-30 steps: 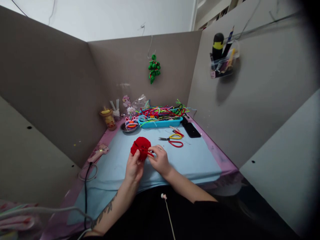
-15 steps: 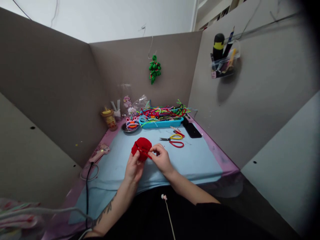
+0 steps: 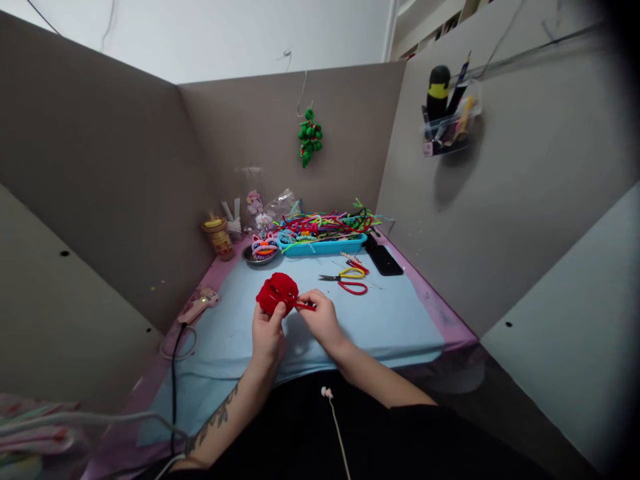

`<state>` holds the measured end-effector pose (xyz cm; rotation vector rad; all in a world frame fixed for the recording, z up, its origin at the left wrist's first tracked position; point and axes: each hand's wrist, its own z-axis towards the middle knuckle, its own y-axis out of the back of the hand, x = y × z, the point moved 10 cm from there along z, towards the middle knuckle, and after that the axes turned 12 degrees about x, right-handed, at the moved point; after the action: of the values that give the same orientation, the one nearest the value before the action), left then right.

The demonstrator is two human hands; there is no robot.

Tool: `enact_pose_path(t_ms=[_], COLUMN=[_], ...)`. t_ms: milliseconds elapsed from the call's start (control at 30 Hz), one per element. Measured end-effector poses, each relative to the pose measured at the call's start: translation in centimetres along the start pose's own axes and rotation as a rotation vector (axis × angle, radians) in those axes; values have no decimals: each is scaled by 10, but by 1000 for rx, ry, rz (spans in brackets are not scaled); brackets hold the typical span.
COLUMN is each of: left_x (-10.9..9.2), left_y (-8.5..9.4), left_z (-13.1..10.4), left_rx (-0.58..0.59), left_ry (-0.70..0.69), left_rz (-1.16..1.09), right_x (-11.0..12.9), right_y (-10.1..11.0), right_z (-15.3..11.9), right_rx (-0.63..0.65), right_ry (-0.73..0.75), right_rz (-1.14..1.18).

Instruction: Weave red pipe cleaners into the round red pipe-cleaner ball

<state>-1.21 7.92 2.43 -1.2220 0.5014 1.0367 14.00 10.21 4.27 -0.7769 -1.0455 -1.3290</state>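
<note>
A rounded red fuzzy piece [image 3: 276, 292], apparently made of pipe cleaners, is held above the blue cloth by my left hand [image 3: 269, 330], thumb on its near face. At its right edge my right hand [image 3: 320, 317] pinches a red pipe cleaner [image 3: 306, 306] that sticks out from the piece. My left fingers are mostly hidden behind it. Just beyond my right hand lie scissors [image 3: 345, 275] with one yellow and one red handle.
A blue tray [image 3: 323, 248] heaped with coloured pipe cleaners stands at the back, beside a metal bowl [image 3: 259, 260] holding a finished figure. A black phone [image 3: 386, 260] lies right; a pink glue gun [image 3: 200, 305] and its cable lie left. Grey partitions [image 3: 295, 93] enclose the desk.
The red piece has shifted a little left and turned in my left hand. My right hand still pinches at its right edge, where more of the red pipe cleaner shows.
</note>
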Motion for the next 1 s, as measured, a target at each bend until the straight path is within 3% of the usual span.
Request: enact_pose_path(t_ms=[167,300,467,833,1000], left_x=[1,5,9,6,13], left_y=[4,6,5,1,-2], left_z=[-1,-2,-1,1,2], left_rx=[-26,-33,-22,30,38], left_ry=[-12,4,15,19,70], left_rz=[50,46,3,-64,-106], right_x=[-40,-52,-54,-57,-61], right_y=[-23,-32,-37,-65,-61], right_z=[-4,-12,-17,-19,-17], right_rx=[23,-3,-3,131,74], right_ry=[-289,-400,-459,-559,-518], right_rz=[491,686,858,1133,1141])
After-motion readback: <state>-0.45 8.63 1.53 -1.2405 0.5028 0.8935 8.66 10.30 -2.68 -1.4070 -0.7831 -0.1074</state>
